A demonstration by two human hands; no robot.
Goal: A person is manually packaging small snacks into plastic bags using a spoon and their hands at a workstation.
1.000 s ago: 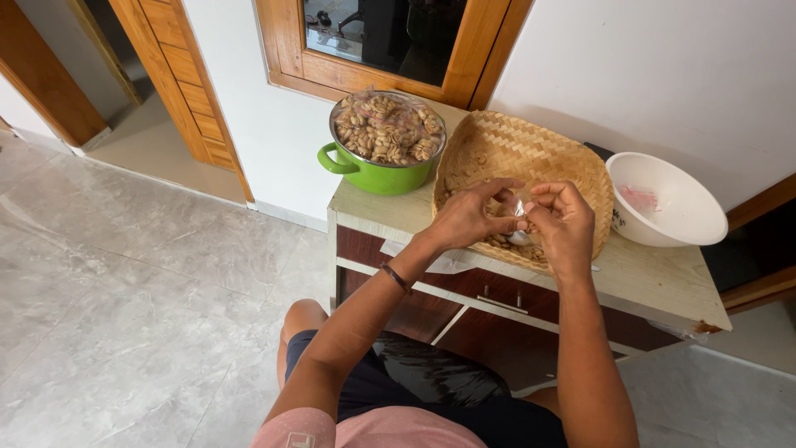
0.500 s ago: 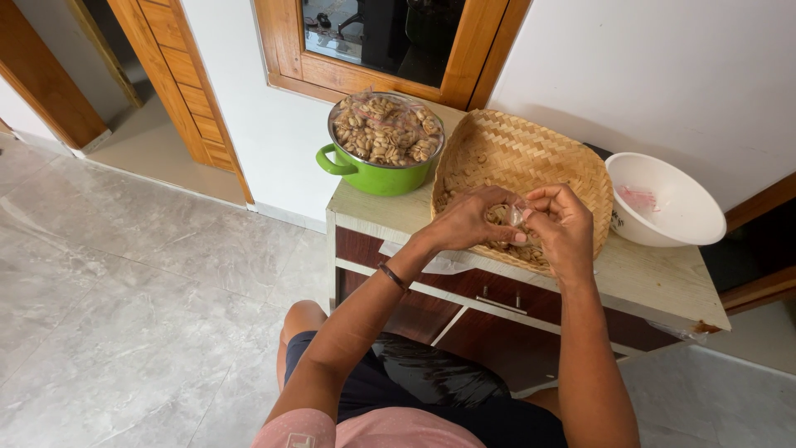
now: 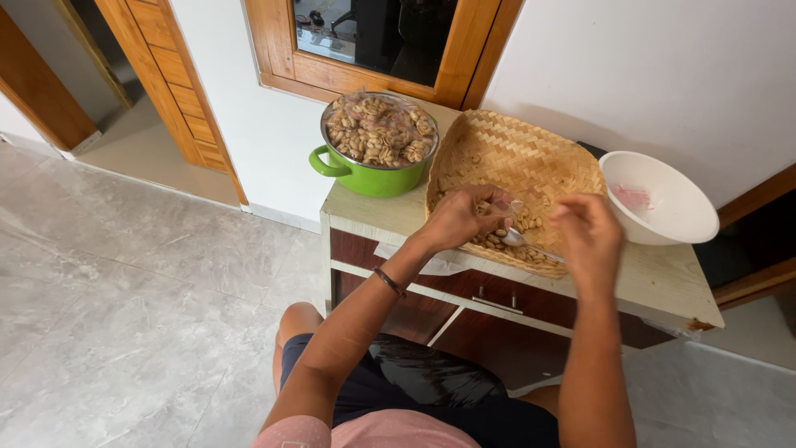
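The person sits at a low wooden cabinet (image 3: pixel 647 278) set against the white wall, both arms reaching over its top. The left hand (image 3: pixel 461 217) hovers above the near side of a woven bamboo tray (image 3: pixel 531 158), its fingers curled in and pinched on a small scrap of clear plastic (image 3: pixel 502 202). The right hand (image 3: pixel 590 236) is blurred, raised just above the tray's near right edge, fingers bent inwards; whether it has hold of anything I cannot tell. Between the two hands a metal spoon (image 3: pixel 516 239) lies in the tray among a scatter of peanuts in their shells (image 3: pixel 506 242), which gather along the tray's near side.

The tray fills the middle of the cabinet top, tilted with its far rim up against the wall. At the far left corner stands a green pot (image 3: pixel 371 176) with a side handle, heaped with shelled-looking pale nuts under a clear plastic covering. At the right end, just beside the tray, sits a white bowl (image 3: pixel 663 207) with a bit of pink wrapper (image 3: pixel 630 197) inside. A dark bracelet (image 3: pixel 386 280) circles the left wrist.
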